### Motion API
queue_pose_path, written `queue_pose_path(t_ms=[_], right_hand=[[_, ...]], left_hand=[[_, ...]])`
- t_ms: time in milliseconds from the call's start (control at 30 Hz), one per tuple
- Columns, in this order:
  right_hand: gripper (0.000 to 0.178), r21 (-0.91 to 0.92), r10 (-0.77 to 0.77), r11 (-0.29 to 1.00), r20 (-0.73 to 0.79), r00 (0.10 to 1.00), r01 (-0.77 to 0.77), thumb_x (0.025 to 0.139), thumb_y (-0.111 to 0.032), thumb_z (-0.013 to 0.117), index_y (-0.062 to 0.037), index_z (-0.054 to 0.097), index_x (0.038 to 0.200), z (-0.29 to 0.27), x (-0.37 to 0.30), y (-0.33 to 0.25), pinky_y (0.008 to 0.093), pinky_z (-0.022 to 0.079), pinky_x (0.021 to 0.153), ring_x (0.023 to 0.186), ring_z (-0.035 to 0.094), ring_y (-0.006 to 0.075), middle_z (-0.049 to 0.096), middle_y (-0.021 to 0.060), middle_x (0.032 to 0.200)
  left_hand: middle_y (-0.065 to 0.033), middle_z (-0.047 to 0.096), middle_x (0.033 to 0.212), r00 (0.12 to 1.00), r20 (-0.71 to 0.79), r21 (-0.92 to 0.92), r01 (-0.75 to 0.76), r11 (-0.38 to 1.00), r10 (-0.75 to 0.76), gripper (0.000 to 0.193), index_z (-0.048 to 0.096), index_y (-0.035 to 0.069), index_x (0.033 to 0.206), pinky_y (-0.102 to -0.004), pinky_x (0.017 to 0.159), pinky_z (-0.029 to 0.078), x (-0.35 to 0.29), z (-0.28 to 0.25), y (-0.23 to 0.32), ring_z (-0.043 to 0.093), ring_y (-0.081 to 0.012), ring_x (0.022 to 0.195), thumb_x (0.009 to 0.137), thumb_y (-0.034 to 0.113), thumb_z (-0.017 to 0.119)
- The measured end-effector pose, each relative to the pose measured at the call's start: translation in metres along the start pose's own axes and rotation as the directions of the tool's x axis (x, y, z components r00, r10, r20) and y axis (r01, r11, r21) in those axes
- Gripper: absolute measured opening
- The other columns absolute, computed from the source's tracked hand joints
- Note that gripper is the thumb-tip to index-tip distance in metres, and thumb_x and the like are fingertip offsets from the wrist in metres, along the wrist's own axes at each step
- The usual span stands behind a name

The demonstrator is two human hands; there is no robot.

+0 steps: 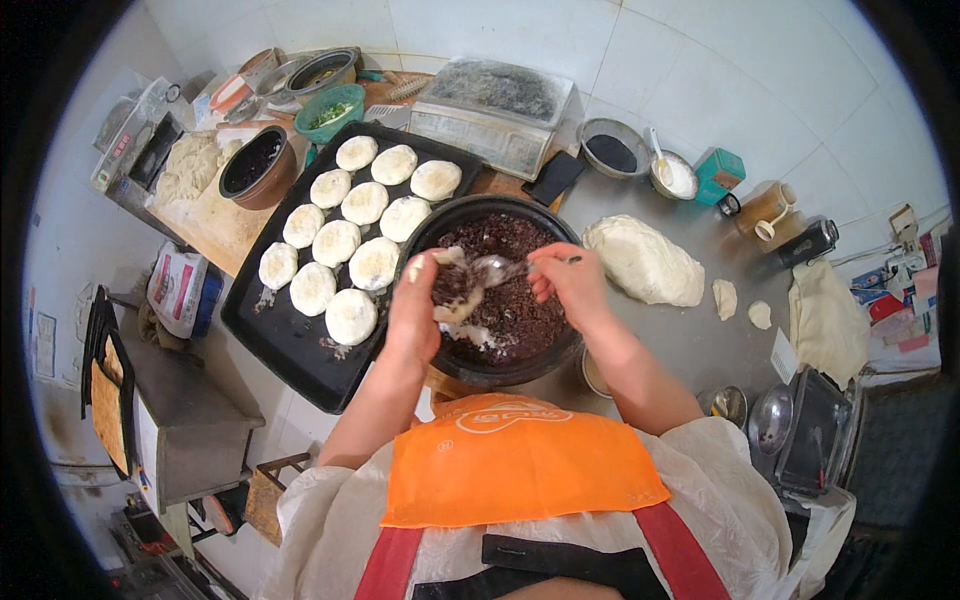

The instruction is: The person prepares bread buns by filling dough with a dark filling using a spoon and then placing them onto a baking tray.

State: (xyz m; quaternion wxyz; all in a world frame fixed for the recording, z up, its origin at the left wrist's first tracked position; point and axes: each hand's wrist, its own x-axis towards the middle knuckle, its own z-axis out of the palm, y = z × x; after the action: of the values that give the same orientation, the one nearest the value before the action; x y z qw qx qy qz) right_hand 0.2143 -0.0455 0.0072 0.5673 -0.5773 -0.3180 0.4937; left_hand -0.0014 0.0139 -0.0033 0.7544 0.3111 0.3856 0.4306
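Observation:
In front of me stands a large dark bowl [490, 376] of crumbly dark red filling [515, 325]. My left hand [412, 312] is at the bowl's left side, fingers curled round a piece of dough [462, 305] with dark filling on it. From the right, my right hand [570, 283] pinches the handle of a metal spoon [494, 268], whose bowl end is at the dough. Some white powder lies on the filling below the dough. Left of the bowl, a black baking tray [262, 340] carries several round, flat filled buns [336, 243].
A big lump of dough [645, 260] and two small pieces lie on the metal table to the right. Behind are a scale [490, 115], a black phone [552, 178] and bowls of dark seeds [610, 152] and white powder [676, 178]. A brown pot [260, 180] stands left of the tray.

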Motion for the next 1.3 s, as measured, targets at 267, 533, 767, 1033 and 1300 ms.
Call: queue_pose_path(t_ms=[267,533,767,1033,1300], right_hand=[[0.017,-0.340,-0.045,0.940,-0.064,0.997,0.021,0.085,-0.010,0.061,0.0042,0.070,0.087,0.037,0.050,0.042,0.0342,0.054,0.055,0.058,0.066,0.0228,0.067,0.0155,0.067],[0.018,0.096,0.082,0.992,-0.005,0.997,-0.081,0.087,-0.010,0.065,0.0048,0.067,0.096,0.017,0.042,0.023,0.0287,0.053,0.054,0.061,0.062,0.0166,0.066,0.0125,0.077],[0.017,-0.365,-0.641,0.674,0.141,0.754,0.642,0.090,-0.002,0.060,0.0011,0.067,0.105,0.032,-0.016,0.003,0.0280,0.052,0.063,0.071,0.064,0.0169,0.067,0.0099,0.085],[0.018,-0.097,-0.422,0.902,0.009,0.907,0.421,0.092,-0.004,0.059,0.0036,0.067,0.106,0.022,-0.035,-0.017,0.0281,0.054,0.065,0.073,0.063,0.0130,0.066,0.0086,0.082],[0.017,0.269,0.128,0.947,0.178,0.976,-0.173,0.087,-0.011,0.064,0.0030,0.067,0.095,-0.004,-0.015,0.004,0.0294,0.052,0.055,0.060,0.061,0.0165,0.067,0.0112,0.076]], left_hand=[[-0.0097,0.060,0.124,0.987,-0.162,-0.208,-0.016,0.978,-0.018,0.039,0.052,0.002,0.128,-0.0396,0.098,0.046,-0.005,-0.014,0.032,0.059,-0.0244,0.113,0.104,0.032,0.043],[-0.0091,0.060,0.123,0.984,-0.172,-0.264,-0.006,0.964,-0.041,0.037,0.049,0.004,0.131,-0.0400,0.095,0.049,-0.007,-0.033,0.027,0.060,-0.0235,0.110,0.103,0.028,0.045],[-0.0130,0.059,0.126,0.981,-0.027,-0.350,0.172,0.921,-0.193,0.043,0.051,0.002,0.129,-0.0441,0.100,0.046,-0.005,0.010,0.010,0.059,-0.0277,0.114,0.103,0.036,0.041],[-0.0149,0.054,0.134,0.959,0.156,-0.458,0.283,0.843,-0.238,0.052,0.047,0.002,0.135,-0.0456,0.107,0.041,-0.003,0.018,-0.001,0.053,-0.0298,0.123,0.104,0.042,0.035],[-0.0146,0.057,0.129,0.951,0.209,-0.367,0.290,0.884,-0.226,0.048,0.051,0.003,0.129,-0.0448,0.104,0.044,-0.015,0.017,-0.005,0.055,-0.0294,0.120,0.103,0.041,0.039]])
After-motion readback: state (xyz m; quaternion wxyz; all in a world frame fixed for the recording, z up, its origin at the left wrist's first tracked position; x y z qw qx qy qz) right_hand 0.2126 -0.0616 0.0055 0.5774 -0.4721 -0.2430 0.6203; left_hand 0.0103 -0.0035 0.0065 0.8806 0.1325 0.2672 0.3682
